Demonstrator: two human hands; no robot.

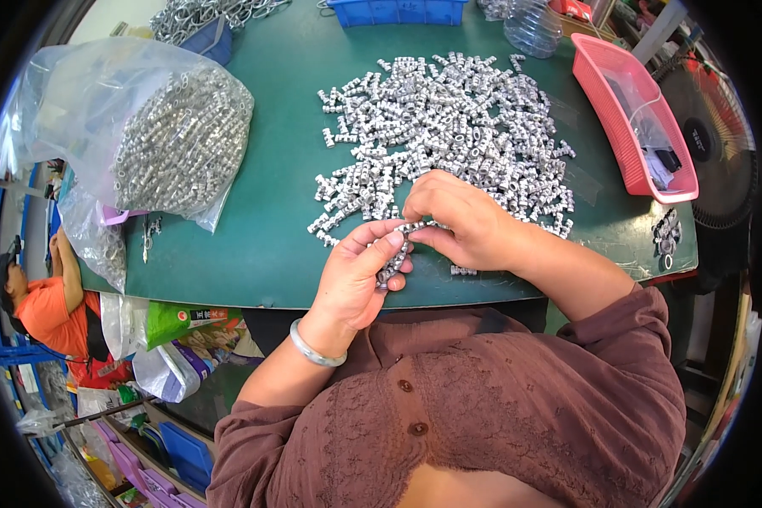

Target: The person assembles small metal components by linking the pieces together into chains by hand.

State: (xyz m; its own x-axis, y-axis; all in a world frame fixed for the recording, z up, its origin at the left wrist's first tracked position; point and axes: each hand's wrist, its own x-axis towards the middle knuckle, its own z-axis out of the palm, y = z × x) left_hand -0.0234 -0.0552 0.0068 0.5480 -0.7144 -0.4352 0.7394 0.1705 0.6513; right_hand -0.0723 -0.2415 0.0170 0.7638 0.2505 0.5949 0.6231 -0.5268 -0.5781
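Far left, on the green table [262, 245]: a clear bag [144, 127] stuffed with small silver metal parts, untouched. Just right of it, near the table's front edge: left hand [360, 275] curled shut around a short stack of the same parts [391, 264], thumb pressed along the top. Touching it from the right: right hand [461, 220], fingertips pinched on one part at the stack's upper end, right at the near fringe of the loose pile [449, 127] spread across mid-table. Judged from this: mid-assembly, joining or threading one piece onto the held row. Called for next, probably: careful alignment of the small piece, firm left grip, then another from the pile. Far right: a pink basket [626, 110], well apart from both hands.
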